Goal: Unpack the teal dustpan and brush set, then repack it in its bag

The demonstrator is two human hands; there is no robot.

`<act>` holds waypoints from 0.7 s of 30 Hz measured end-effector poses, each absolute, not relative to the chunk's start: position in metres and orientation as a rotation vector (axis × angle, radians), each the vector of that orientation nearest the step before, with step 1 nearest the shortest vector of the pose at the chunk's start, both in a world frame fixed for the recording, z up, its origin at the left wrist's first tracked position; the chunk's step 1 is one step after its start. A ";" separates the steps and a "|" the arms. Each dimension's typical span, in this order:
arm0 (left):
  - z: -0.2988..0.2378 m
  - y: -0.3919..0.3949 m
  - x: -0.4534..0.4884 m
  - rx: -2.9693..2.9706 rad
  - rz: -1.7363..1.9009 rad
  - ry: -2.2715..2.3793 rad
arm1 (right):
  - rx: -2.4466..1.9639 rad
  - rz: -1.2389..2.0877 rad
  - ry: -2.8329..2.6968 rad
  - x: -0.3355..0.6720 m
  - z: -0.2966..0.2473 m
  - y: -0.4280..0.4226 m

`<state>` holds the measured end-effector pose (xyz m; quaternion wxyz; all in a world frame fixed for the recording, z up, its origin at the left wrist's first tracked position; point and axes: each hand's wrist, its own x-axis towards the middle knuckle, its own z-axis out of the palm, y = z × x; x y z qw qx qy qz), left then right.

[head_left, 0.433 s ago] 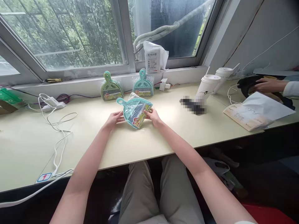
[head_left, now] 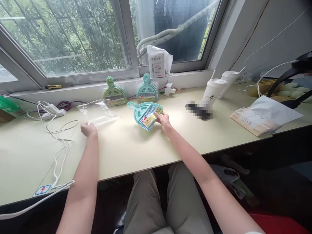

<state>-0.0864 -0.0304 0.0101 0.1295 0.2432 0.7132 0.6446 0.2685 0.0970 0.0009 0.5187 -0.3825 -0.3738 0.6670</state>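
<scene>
My right hand (head_left: 163, 119) grips the labelled edge of a teal dustpan (head_left: 139, 112) that has a striped brush nested in it. The dustpan is held tilted over the desk, its looped handle toward the upper left. Off to the left, my left hand (head_left: 89, 129) is closed on a clear plastic bag (head_left: 98, 112), which trails up and to the right from the fingers. Two more wrapped dustpan sets, a green one (head_left: 114, 91) and a teal one (head_left: 147, 89), lean against the sill behind.
White cables (head_left: 63, 143) and a power strip (head_left: 54, 112) lie on the left. Two lidded white cups (head_left: 213, 91), a blurred dark object (head_left: 199, 110) and a paper bag (head_left: 263, 117) stand on the right. A wrapped box (head_left: 157, 65) sits on the sill.
The plastic bag has come off the dustpan, and my left hand has carried it left. My right hand still holds the dustpan. The other person's hand at the right is out of sight.
</scene>
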 end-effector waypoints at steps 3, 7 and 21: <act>0.017 -0.032 -0.080 0.740 2.069 2.468 | -0.920 1.614 -0.843 0.266 -0.002 0.096; 0.019 -0.009 -0.016 1.113 1.879 2.033 | -0.880 1.670 -0.908 0.258 -0.004 0.089; 0.003 0.005 0.021 0.895 1.503 1.543 | -1.093 1.615 -1.049 0.291 0.006 0.126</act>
